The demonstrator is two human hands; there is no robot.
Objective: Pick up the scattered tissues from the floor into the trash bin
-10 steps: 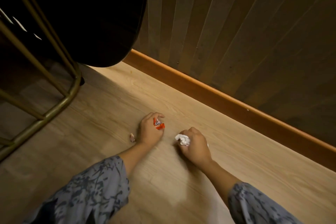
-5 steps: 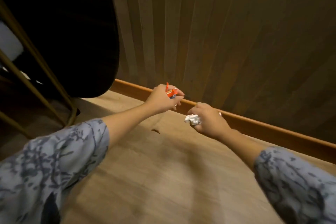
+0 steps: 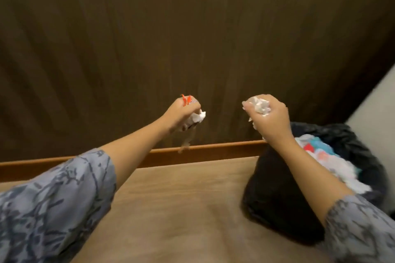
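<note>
Wood floor [image 3: 181, 209]; both hands clutch tissues [image 3: 259, 105], trash bin [image 3: 277, 188] right.

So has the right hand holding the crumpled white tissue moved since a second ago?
Yes. The right hand with the crumpled white tissue has lifted off the wooden floor, now above the orange-brown baseboard, beside the black-lined trash bin.

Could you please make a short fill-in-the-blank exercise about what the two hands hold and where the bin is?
1. The right hand grips a crumpled ____ tissue.
2. The left hand holds a wad with an ____ scrap sticking out on top.
3. The trash bin is lined with a ____ bag.
4. The bin stands under the ____ arm.

Missing words: white; orange; black; right
</note>
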